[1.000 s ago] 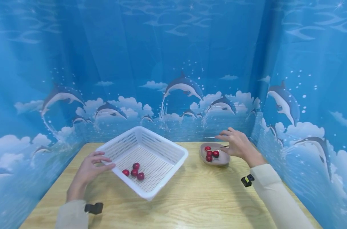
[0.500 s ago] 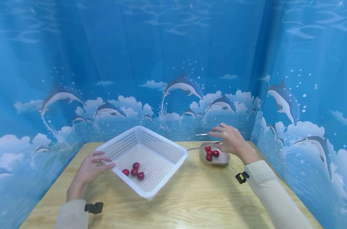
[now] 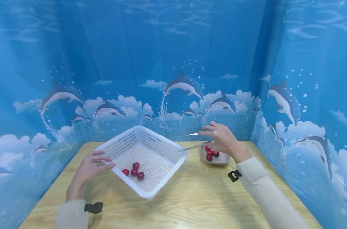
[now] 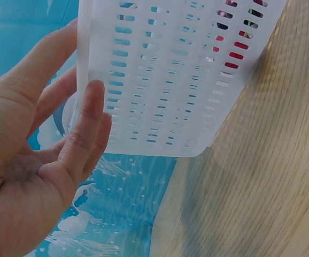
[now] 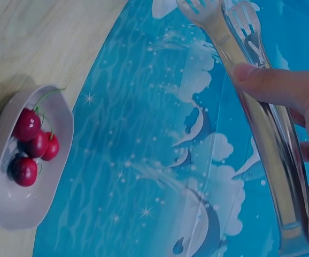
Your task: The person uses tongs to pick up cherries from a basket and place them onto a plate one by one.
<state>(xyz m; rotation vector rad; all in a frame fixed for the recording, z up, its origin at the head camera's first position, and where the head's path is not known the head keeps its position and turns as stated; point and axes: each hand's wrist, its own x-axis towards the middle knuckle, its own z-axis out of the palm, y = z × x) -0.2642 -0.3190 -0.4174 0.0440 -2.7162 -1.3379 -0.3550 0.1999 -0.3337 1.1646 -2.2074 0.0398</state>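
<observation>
My left hand (image 3: 89, 168) grips the rim of a white perforated plastic basket (image 3: 162, 187) at its left side. In the left wrist view, fingers lie on both sides of the basket wall (image 4: 160, 96). Several dark red cherries (image 3: 134, 172) lie together on the basket floor. My right hand (image 3: 223, 138) holds metal tongs (image 3: 192, 147) over the left part of a small beige dish (image 3: 220, 161). Nothing is between the spread, slotted tong ends, as the right wrist view shows. Several cherries with stems (image 5: 35, 142) lie in the dish.
A pale wood-grain table (image 3: 190, 203) carries both the basket and the dish. Blue curtains (image 3: 173, 63) printed with dolphins rise at the back and both sides. The dish sits near the table's back edge, right of the basket.
My right hand has moved left with the tongs, from over the dish toward the basket's right corner. My left hand, the basket and the cherries have stayed in place.
</observation>
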